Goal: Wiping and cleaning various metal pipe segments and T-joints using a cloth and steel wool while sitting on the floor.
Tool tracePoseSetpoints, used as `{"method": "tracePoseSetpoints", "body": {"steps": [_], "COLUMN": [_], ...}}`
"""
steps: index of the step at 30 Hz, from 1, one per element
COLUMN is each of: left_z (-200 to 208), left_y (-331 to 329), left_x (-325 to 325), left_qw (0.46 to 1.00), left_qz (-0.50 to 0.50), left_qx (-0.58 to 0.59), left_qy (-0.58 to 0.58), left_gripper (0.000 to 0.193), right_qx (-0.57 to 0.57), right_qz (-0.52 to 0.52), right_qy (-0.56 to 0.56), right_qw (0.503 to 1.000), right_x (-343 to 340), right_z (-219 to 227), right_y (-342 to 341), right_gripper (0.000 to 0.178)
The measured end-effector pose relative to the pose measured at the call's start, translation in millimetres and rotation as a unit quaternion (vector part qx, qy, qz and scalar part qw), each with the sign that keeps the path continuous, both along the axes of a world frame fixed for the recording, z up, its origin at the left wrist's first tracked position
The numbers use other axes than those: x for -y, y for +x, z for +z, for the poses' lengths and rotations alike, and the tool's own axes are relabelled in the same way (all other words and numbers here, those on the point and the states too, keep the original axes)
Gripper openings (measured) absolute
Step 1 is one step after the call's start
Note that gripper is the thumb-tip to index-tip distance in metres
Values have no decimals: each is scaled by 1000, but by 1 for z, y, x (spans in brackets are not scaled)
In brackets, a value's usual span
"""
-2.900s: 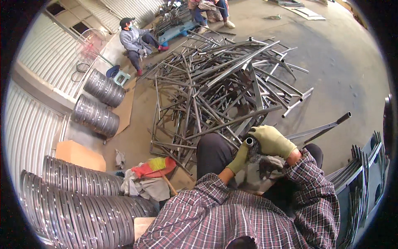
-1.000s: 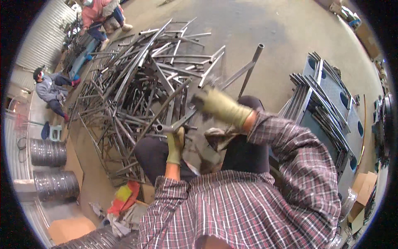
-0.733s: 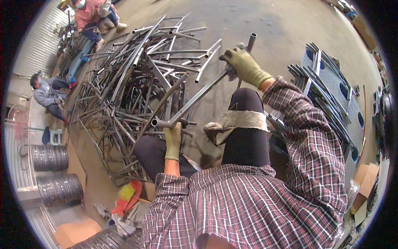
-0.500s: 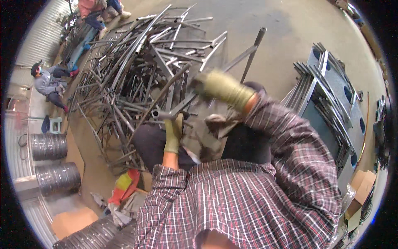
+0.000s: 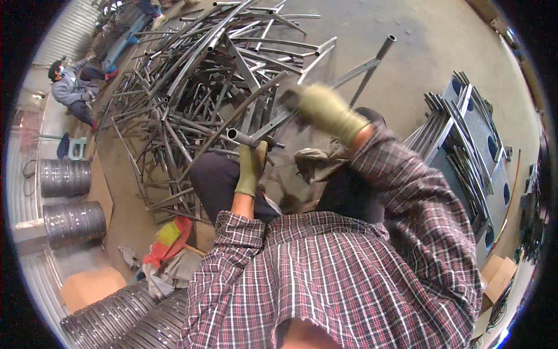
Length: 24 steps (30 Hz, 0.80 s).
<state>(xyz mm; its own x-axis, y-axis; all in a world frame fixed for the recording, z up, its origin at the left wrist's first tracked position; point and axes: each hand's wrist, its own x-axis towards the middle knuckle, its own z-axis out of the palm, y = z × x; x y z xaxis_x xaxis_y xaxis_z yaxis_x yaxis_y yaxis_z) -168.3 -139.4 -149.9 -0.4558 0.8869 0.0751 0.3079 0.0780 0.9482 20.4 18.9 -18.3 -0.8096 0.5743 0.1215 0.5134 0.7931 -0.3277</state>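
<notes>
Steel tube (image 5: 302, 104), long & grey, slants from the person's lap up to the right, its open top end out over the concrete floor (image 5: 418, 70), w/ a flat bracket partway along. Left hand (image 5: 251, 168), in a yellow-green glove, has fingers wrapped tight round the tube's lower end, just beside the dark trousers. Right hand (image 5: 325, 110), same glove, is a blur higher up beside the tube; can't tell if its fingers are closed on anything. Judging by that, the job is working on the tube while the left steadies it. To do it well: keep the left grip firm & low, thumb clear of the open end, tube braced on the thigh so it won't twist. Big tangle of tubes (image 5: 197, 99) lies close ahead, so swing short. Co-worker (image 5: 72, 90) sits well off at left.
</notes>
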Motion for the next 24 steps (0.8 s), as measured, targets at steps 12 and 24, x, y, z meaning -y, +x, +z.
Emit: {"method": "tracePoseSetpoints", "body": {"steps": [12,24], "left_z": [-4,16], "left_y": [4,-9], "left_x": [-7,-15], "left_qw": [995,996], "left_qz": [-49,8], "left_qx": [-2,25], "left_qy": [82,-85], "left_gripper": [23,31], "right_qx": [-27,-510], "right_qz": [182,-291], "right_qy": [134,-151], "right_qw": [974,795], "right_x": [33,-23], "right_z": [-19,-4], "right_y": [-18,175], "right_gripper": [38,54]}}
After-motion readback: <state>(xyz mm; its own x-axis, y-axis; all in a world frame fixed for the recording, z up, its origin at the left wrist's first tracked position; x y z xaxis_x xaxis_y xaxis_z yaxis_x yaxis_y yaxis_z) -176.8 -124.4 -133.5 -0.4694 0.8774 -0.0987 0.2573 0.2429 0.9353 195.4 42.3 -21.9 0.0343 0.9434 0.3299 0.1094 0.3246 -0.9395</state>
